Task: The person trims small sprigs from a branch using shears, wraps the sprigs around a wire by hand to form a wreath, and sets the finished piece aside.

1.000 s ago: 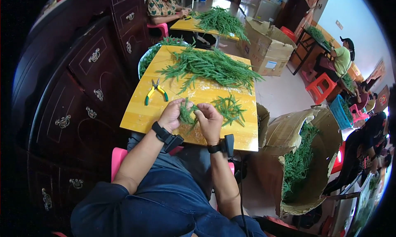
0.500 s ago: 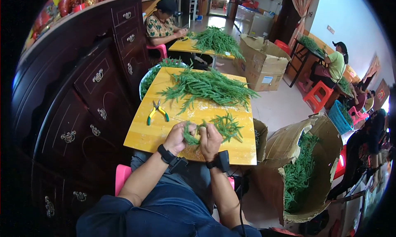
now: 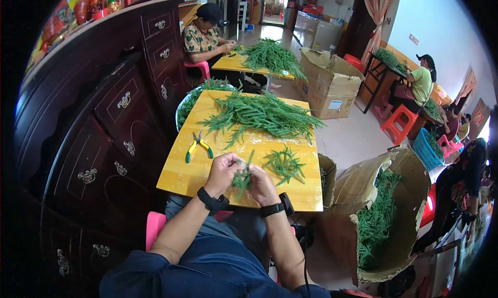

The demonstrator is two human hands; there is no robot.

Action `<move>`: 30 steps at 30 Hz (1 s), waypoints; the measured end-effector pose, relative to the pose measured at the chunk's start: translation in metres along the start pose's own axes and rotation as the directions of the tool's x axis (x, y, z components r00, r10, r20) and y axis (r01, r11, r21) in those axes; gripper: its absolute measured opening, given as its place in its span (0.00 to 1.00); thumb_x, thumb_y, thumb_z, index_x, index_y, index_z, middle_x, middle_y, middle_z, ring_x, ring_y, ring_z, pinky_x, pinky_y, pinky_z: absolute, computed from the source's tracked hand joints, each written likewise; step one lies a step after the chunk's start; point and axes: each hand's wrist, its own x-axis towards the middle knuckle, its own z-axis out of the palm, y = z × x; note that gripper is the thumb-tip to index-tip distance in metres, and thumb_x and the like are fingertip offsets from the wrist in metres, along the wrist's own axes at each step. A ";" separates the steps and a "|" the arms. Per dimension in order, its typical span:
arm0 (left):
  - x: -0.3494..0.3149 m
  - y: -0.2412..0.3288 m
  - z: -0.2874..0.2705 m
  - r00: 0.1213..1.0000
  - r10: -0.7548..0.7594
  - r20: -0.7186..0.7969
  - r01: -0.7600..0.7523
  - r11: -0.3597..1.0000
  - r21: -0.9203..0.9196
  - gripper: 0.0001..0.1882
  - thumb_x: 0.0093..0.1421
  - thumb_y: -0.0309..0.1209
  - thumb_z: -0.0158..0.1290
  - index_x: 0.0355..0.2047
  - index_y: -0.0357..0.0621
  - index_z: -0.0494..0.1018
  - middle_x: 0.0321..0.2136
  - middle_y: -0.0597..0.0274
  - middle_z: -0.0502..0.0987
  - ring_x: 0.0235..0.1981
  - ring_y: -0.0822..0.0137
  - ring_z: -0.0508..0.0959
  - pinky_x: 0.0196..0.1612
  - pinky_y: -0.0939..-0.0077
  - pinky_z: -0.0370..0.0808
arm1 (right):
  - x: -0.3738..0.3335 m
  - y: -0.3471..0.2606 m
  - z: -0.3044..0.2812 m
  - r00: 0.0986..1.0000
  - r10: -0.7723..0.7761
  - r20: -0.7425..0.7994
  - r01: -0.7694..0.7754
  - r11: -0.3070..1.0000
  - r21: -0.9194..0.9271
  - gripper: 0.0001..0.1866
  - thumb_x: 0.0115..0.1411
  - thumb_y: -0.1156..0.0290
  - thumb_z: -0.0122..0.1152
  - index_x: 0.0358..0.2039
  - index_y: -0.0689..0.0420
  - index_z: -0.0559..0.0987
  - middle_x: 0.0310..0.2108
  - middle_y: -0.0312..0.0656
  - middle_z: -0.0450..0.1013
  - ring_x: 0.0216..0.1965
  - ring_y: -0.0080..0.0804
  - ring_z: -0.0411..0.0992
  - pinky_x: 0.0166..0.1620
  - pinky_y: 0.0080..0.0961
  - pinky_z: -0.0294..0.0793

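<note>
Above the near part of a yellow table [image 3: 207, 176], my left hand [image 3: 224, 172] and my right hand [image 3: 264, 186] are both closed on a small green artificial sprig [image 3: 241, 179]. Its leafy ends stick up and hang down between my fingers; the pinched part is hidden. Right of my hands lies a loose cluster of green sprigs [image 3: 285, 164]. Yellow-and-green pliers [image 3: 198, 145] lie to the left, jaws pointing away from me and handles spread. Across the far half of the table spreads a large pile of green stems [image 3: 264, 114].
A dark wooden cabinet [image 3: 98, 137] flanks the left side. On the right stands a torn cardboard box [image 3: 347, 194] holding greenery [image 3: 378, 220]. Another box [image 3: 332, 85] is beyond the table. Several people work around the room, one at a second yellow table [image 3: 225, 62].
My hands have shifted from a curled, looped sprig to one with its ends sticking up and down. My right hand has turned. Pliers and piles lie as before.
</note>
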 end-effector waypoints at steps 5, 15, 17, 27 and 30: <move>-0.004 -0.008 -0.007 0.985 -0.154 -0.075 0.126 0.948 -0.293 0.01 0.58 0.22 0.52 0.30 0.39 0.72 0.26 0.66 0.76 0.26 0.76 0.76 0.31 0.81 0.75 | 0.002 0.009 -0.003 0.940 -0.337 0.046 0.324 0.848 -0.420 0.06 0.64 0.70 0.54 0.33 0.58 0.76 0.27 0.34 0.74 0.29 0.19 0.70 0.35 0.19 0.71; -0.004 -0.008 -0.014 0.977 -0.207 0.040 0.211 0.947 -0.241 0.03 0.57 0.25 0.55 0.30 0.39 0.73 0.26 0.67 0.76 0.28 0.76 0.76 0.36 0.82 0.72 | -0.002 -0.013 -0.017 0.931 -0.316 0.180 0.341 0.585 -0.736 0.08 0.63 0.70 0.52 0.29 0.57 0.76 0.25 0.35 0.76 0.24 0.18 0.70 0.32 0.16 0.69; -0.004 -0.003 -0.013 0.980 -0.185 0.068 0.196 0.955 -0.223 0.03 0.57 0.24 0.55 0.30 0.39 0.72 0.26 0.66 0.76 0.27 0.75 0.76 0.36 0.82 0.72 | -0.003 -0.015 -0.017 0.984 -0.173 0.051 0.169 0.789 -0.591 0.07 0.63 0.69 0.53 0.29 0.55 0.76 0.25 0.33 0.76 0.24 0.16 0.69 0.31 0.15 0.69; -0.002 -0.007 -0.010 0.997 -0.042 0.062 0.047 0.995 -0.087 0.02 0.61 0.22 0.52 0.31 0.36 0.71 0.24 0.63 0.76 0.23 0.72 0.79 0.28 0.79 0.77 | -0.002 -0.016 -0.024 0.996 -0.072 0.056 0.090 0.879 -0.469 0.06 0.63 0.69 0.54 0.29 0.53 0.76 0.24 0.29 0.74 0.24 0.13 0.68 0.30 0.14 0.68; -0.002 -0.007 -0.013 0.994 -0.091 0.057 0.097 0.987 -0.126 0.01 0.59 0.22 0.52 0.31 0.37 0.71 0.25 0.62 0.77 0.25 0.71 0.79 0.31 0.78 0.77 | -0.006 -0.019 -0.018 0.996 -0.069 0.051 0.085 0.850 -0.520 0.06 0.63 0.69 0.54 0.29 0.53 0.76 0.22 0.28 0.71 0.23 0.14 0.68 0.31 0.15 0.69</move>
